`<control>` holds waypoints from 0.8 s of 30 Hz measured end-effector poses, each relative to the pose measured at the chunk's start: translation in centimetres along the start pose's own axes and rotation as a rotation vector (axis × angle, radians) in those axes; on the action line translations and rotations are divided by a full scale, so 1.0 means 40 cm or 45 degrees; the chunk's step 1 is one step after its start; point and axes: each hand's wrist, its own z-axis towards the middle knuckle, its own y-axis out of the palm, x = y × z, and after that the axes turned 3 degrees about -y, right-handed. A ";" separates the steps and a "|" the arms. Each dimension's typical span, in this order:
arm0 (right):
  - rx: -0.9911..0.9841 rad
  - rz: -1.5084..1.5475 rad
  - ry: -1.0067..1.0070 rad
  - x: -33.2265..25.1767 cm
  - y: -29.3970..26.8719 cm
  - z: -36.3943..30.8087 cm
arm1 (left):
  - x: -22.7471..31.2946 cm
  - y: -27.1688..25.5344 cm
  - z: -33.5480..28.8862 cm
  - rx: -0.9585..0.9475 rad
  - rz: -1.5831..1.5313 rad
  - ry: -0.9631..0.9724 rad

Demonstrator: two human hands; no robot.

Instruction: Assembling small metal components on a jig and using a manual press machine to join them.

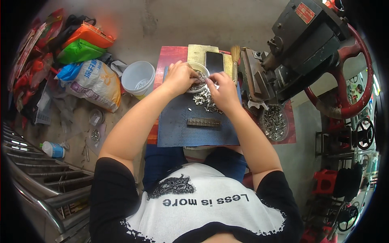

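My left hand (180, 77) reaches over a round cream bowl (197, 65) with small metal parts in it. Its fingers are curled together inside the rim, and what they hold is hidden. At the bowl's right side, my right hand (224, 91) has thumb and fingers drawn together; anything between them is too small to make out. A loose heap of small shiny metal pieces (204, 99) lies just below the bowl, beside my right hand. Nearer to me on the blue ribbed mat (174, 125) rests a dark slotted metal bar (204, 122).
A black phone (214, 62) lies on a yellow cloth (197, 52), beside a brush (235, 60). A heavy machine with a red handwheel (344, 77) stands close on the right, above a tub of metal parts (274, 123). A white bucket (138, 79) and sacks (95, 83) stand left.
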 end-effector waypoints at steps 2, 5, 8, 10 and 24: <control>-0.091 -0.172 -0.047 0.017 0.020 0.037 | -0.005 -0.001 -0.001 0.020 -0.050 0.019; -0.323 -0.261 -0.029 0.000 0.016 0.077 | -0.009 -0.012 -0.013 0.056 -0.239 0.038; -0.455 -0.131 -0.019 -0.005 0.008 0.107 | -0.008 -0.022 -0.020 0.079 -0.203 0.108; -0.507 -0.065 -0.033 0.001 0.010 0.115 | -0.005 -0.037 -0.021 0.032 -0.144 0.125; -0.335 0.557 0.462 0.029 0.047 0.149 | -0.010 -0.044 -0.038 0.144 -0.609 -0.071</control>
